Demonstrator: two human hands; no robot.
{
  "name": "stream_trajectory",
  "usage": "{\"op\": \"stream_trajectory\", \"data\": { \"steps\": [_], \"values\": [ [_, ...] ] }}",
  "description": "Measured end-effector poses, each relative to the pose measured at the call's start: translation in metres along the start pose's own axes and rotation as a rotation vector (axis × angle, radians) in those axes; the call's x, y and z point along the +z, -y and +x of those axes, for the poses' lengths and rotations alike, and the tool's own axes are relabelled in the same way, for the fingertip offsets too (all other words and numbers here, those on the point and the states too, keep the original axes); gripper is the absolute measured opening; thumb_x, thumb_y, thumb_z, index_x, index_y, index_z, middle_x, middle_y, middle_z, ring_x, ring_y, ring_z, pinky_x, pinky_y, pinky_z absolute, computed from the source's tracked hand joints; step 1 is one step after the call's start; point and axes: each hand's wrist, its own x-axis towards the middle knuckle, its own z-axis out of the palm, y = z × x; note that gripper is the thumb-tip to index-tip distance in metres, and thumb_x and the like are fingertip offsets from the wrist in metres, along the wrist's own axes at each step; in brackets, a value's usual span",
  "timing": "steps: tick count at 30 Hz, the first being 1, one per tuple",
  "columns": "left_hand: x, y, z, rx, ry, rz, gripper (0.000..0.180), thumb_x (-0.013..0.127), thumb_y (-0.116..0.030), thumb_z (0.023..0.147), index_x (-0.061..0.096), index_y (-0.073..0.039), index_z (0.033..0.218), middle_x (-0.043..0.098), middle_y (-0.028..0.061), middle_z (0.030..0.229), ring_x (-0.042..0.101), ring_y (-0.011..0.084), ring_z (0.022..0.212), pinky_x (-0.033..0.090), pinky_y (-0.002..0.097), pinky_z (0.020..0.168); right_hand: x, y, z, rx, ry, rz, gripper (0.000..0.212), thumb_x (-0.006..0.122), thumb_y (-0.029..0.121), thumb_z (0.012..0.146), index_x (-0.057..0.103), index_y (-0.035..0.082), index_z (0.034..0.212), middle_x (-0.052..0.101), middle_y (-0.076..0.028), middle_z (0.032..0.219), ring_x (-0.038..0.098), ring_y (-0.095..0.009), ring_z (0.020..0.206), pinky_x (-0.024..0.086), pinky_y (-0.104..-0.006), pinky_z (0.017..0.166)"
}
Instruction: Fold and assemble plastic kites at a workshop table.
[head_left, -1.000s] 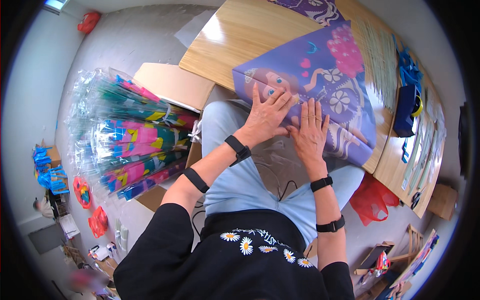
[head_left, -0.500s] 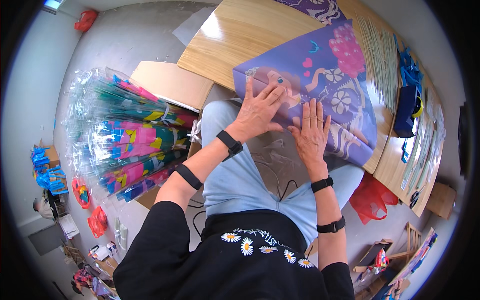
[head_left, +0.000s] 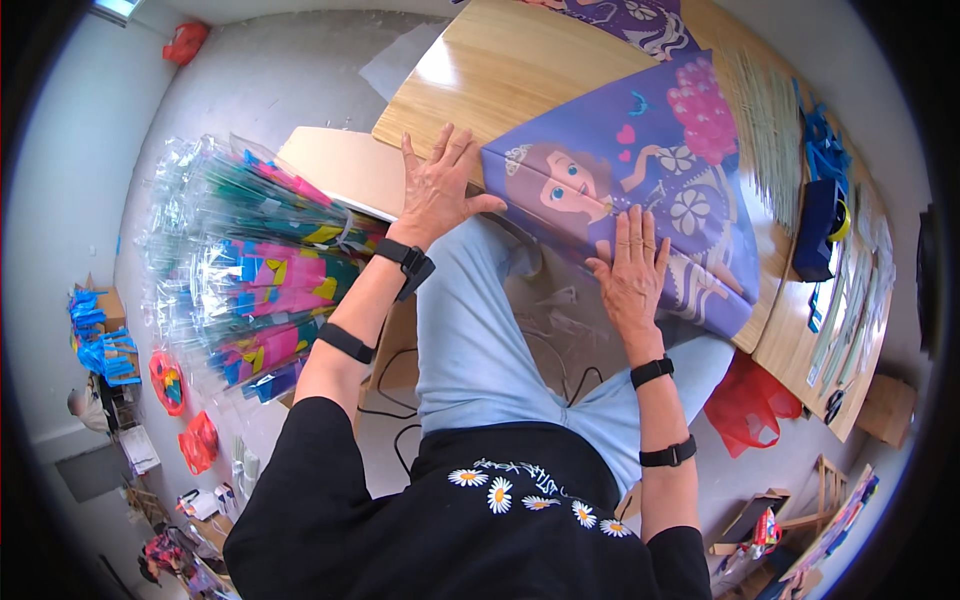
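A purple kite sail (head_left: 600, 170), thin sheet material printed with a cartoon princess and pink balloons, lies over the edge of the wooden table (head_left: 520, 70) with fold lines across it. My right hand (head_left: 632, 270) rests flat on its near part, fingers straight and close together. Just off the sheet's left corner, my left hand (head_left: 440, 188) is open with its fingers spread and its thumb close to that corner. Neither hand grips anything. Another purple printed sheet (head_left: 650, 30) lies at the table's far edge.
Thin pale rods (head_left: 765, 130) lie along the table's right side, beside a dark blue tape dispenser (head_left: 818, 230) and scissors (head_left: 834, 405). Clear-wrapped colourful bundles (head_left: 280, 270) stand at left by a cardboard box (head_left: 345, 165). A red plastic bag (head_left: 745, 405) sits below the table.
My left hand has slid left off the printed face to the sheet's left corner, uncovering the princess. My right hand stays on the sheet in nearly the same place.
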Motion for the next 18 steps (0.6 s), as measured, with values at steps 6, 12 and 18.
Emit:
{"op": "stream_trajectory", "data": {
  "steps": [6,12,18],
  "values": [
    [-0.002,-0.086,-0.003,0.309,-0.077,-0.254,0.093,0.066,-0.067,0.074,0.049,-0.004,0.14,0.045,0.0113,0.149,0.036,0.0312,0.142,0.017,0.0602,0.116,0.0,-0.002,0.001,0.019,-0.002,0.014,0.082,0.069,0.041,0.084,0.036,0.005,0.149,0.03,-0.012,0.159,0.026,-0.03,0.148,0.018,-0.0567,0.118],
    [0.013,-0.107,-0.01,0.265,0.107,-0.318,0.097,0.076,-0.055,0.069,0.042,-0.005,0.146,0.036,0.0066,0.156,0.027,0.0279,0.146,0.017,0.0651,0.113,0.0,-0.001,0.0,0.023,-0.013,0.084,0.079,0.068,0.041,0.084,0.039,0.005,0.148,0.032,-0.013,0.158,0.026,-0.03,0.148,0.015,-0.0562,0.118],
    [0.012,-0.108,-0.012,0.228,0.101,-0.253,0.096,0.076,-0.057,0.068,0.045,-0.009,0.145,0.037,0.0,0.155,0.028,0.0234,0.146,0.016,0.0675,0.112,-0.005,-0.008,-0.009,0.041,-0.047,0.017,0.076,0.061,0.049,0.089,0.04,0.005,0.147,0.034,-0.012,0.156,0.027,-0.027,0.147,0.01,-0.064,0.116]
  ]
}}
